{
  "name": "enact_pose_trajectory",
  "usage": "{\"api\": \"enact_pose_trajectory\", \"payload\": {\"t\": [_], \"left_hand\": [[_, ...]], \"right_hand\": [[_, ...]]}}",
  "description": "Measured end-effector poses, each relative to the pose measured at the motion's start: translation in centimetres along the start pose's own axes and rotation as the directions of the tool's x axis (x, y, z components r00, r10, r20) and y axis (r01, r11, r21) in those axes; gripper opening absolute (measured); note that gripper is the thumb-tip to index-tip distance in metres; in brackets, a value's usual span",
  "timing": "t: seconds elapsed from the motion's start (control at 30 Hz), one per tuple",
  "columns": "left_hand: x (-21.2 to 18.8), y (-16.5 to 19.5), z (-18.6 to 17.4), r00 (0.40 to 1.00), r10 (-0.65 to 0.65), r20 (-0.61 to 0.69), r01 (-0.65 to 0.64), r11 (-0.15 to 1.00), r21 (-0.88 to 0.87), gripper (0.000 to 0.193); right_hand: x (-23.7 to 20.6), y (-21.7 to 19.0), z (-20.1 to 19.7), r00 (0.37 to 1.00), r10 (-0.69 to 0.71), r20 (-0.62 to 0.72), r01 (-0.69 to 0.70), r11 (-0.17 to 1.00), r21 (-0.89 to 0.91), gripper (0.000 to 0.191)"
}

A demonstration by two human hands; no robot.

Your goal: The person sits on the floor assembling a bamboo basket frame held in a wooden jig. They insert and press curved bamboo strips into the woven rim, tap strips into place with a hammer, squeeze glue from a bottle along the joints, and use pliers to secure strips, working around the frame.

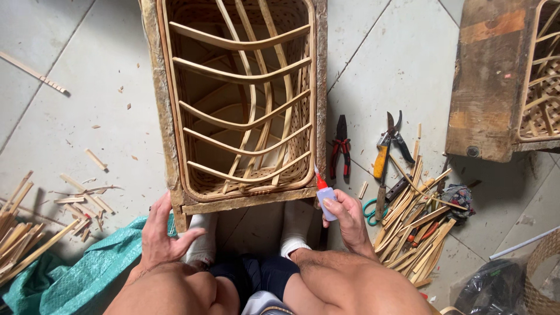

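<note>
One small package is in view: a glue bottle [326, 201], located just right of centre in the lower half of the frame. It has a pale, translucent body and a tapered red nozzle that points up and to the left, toward the lower right corner of the wooden frame around the basket. The bottle is tilted and is enclosed by the fingers of the right hand [349, 219], so only its upper body and nozzle are visible. Any label on the body cannot be made out. No signs or screens appear anywhere in the frame.
</note>
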State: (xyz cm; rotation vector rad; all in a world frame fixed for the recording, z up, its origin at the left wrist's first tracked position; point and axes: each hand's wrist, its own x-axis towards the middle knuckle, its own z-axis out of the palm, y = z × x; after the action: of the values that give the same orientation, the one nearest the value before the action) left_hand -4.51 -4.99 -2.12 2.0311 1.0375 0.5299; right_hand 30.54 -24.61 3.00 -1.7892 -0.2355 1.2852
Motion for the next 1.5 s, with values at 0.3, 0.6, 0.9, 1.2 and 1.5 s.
{"api": "enact_pose_trajectory", "payload": {"t": [0.3, 0.6, 0.9, 1.2, 1.5], "left_hand": [[0.0, 0.3, 1.5, 0.999, 0.023, -0.029, -0.019, 0.99, 0.141, 0.086], [0.0, 0.9, 1.4, 0.999, 0.033, -0.017, -0.031, 0.99, 0.135, 0.085], [-0.2, 0.9, 1.3, 0.999, 0.047, -0.016, -0.045, 0.991, 0.123, 0.086], [-0.2, 0.1, 1.7, 0.998, 0.057, -0.015, -0.055, 0.99, 0.126, 0.088], [0.0, 0.3, 1.5, 0.997, 0.079, -0.021, -0.076, 0.989, 0.123, 0.09]], "right_hand": [[-1.5, -4.2, -1.6, 0.777, -0.588, 0.224, 0.488, 0.339, -0.804, 0.045], [-1.3, -10.0, -3.0, 0.646, -0.592, 0.481, 0.474, -0.183, -0.862, 0.051], [-0.8, -11.1, -1.8, 0.582, -0.531, 0.616, 0.51, -0.352, -0.785, 0.046], [-0.5, -12.1, -1.1, 0.557, -0.512, 0.654, 0.553, -0.359, -0.752, 0.045], [-0.3, -12.1, 0.6, 0.553, -0.411, 0.725, 0.543, -0.482, -0.688, 0.045]]}}
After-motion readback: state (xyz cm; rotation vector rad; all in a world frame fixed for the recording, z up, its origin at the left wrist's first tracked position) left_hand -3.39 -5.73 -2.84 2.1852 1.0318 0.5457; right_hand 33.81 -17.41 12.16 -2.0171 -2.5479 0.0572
